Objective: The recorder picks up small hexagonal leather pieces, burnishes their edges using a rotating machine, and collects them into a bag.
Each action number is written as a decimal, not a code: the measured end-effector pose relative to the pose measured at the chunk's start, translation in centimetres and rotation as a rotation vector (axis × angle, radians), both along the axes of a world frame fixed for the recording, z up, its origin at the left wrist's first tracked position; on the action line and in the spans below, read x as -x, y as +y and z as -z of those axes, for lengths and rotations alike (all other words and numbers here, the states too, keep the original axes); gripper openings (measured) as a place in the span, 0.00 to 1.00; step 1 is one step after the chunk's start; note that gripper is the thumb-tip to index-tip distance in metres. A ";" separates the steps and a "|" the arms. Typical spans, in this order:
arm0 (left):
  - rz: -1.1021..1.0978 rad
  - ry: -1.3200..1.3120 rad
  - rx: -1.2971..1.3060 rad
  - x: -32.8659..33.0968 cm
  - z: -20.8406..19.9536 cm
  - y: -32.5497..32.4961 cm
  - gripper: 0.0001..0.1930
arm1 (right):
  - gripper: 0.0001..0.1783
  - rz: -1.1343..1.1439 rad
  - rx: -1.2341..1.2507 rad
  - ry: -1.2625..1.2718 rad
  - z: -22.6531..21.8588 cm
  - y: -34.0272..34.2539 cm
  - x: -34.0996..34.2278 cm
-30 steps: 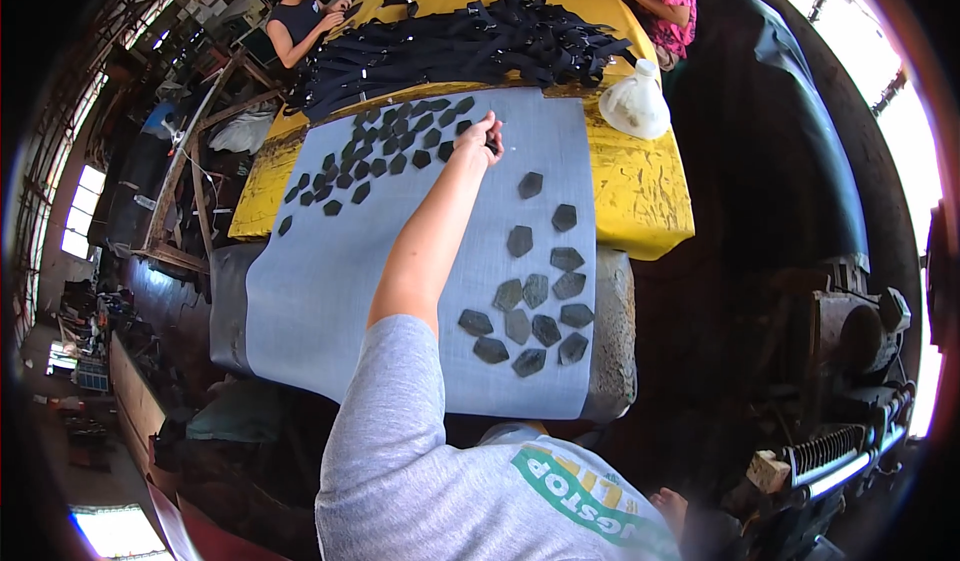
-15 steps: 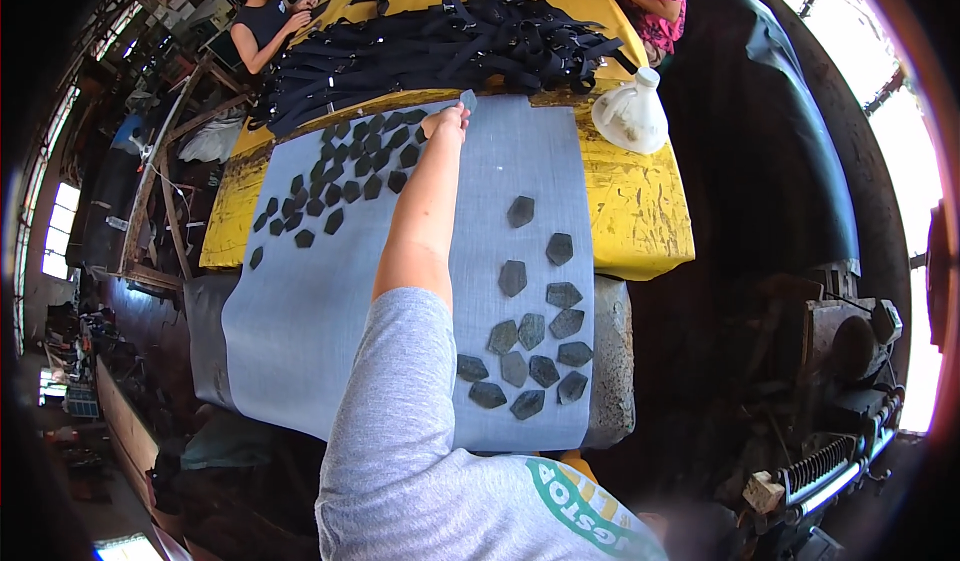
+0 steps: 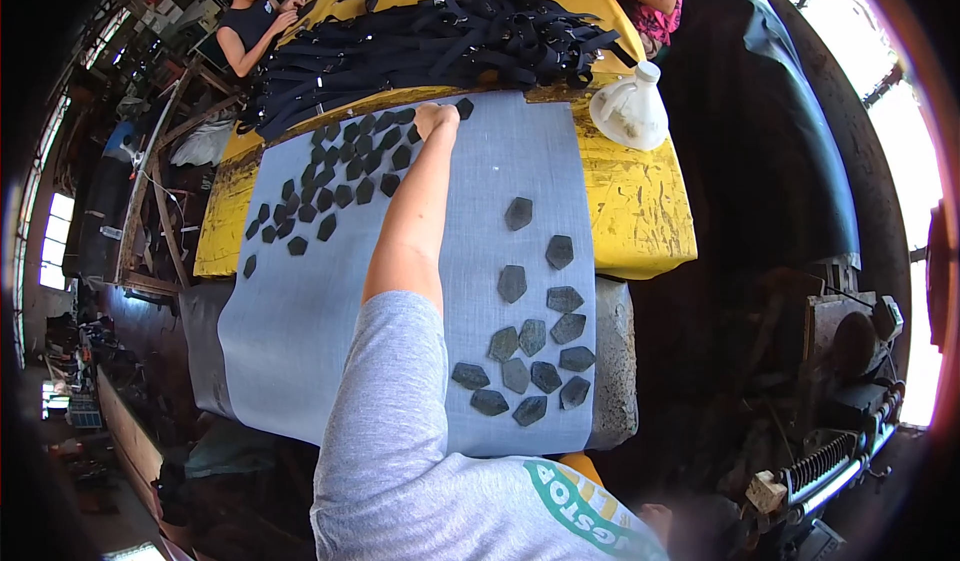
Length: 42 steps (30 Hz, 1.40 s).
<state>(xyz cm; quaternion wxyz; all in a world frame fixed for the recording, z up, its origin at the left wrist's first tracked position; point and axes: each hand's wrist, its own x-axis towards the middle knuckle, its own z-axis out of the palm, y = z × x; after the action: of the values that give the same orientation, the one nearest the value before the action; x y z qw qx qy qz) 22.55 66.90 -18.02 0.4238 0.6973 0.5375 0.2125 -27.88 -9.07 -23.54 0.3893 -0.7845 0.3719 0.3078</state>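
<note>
My left arm stretches across a blue-grey sheet (image 3: 300, 311), and my left hand (image 3: 437, 119) is at its far edge. The fingers look curled under; anything inside them is hidden. Just right of that hand, a dark pentagon piece (image 3: 464, 109) lies flat, apart from the fingers. Several similar dark pieces (image 3: 343, 195) spread over the sheet left of my forearm. Another loose group of larger-looking pieces (image 3: 532, 337) lies to the right and nearer to me. Beside my shirt at the lower right, a small blurred patch of my right hand (image 3: 655, 519) shows, its fingers indistinct.
Beyond the sheet, a heap of black straps with buckles (image 3: 440, 46) covers part of a yellow table (image 3: 640, 211). A whitish plastic jug (image 3: 630, 111) stands at the right. Two people work at the far side. Machinery (image 3: 830, 461) sits at the lower right.
The pentagon piece that was tilted up in my left fingers now lies flat on the sheet. My left hand has drawn back slightly to the left. The whole view has shifted a little.
</note>
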 end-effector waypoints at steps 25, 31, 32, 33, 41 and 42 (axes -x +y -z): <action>1.148 -0.523 1.414 19.8 -16.8 -32.4 0.21 | 0.18 -0.571 0.021 -1.502 -22.9 22.9 -23.0; 1.194 -0.501 1.524 24.4 -17.3 -42.0 0.20 | 0.22 -0.295 -0.047 -1.310 -25.8 18.3 -21.9; 1.183 -0.557 1.533 25.1 -17.2 -43.7 0.20 | 0.24 -0.247 -0.051 -1.298 -25.3 17.1 -21.1; 1.170 -0.611 1.541 25.7 -17.3 -45.3 0.20 | 0.23 -0.177 -0.076 -1.303 -24.9 16.1 -20.2; 1.245 -0.696 1.717 29.6 -19.6 -55.7 0.17 | 0.08 0.274 -0.412 -1.597 -27.0 7.5 -13.1; 1.254 -0.688 1.718 29.4 -19.4 -56.3 0.17 | 0.09 0.340 -0.494 -1.609 -27.9 6.2 -11.8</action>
<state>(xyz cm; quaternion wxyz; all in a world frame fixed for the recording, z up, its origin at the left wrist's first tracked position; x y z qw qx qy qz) -6.88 10.57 1.37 0.9233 0.2245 -0.0870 -0.2993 -16.04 -2.91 4.39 0.7352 -0.5905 0.0172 -0.3324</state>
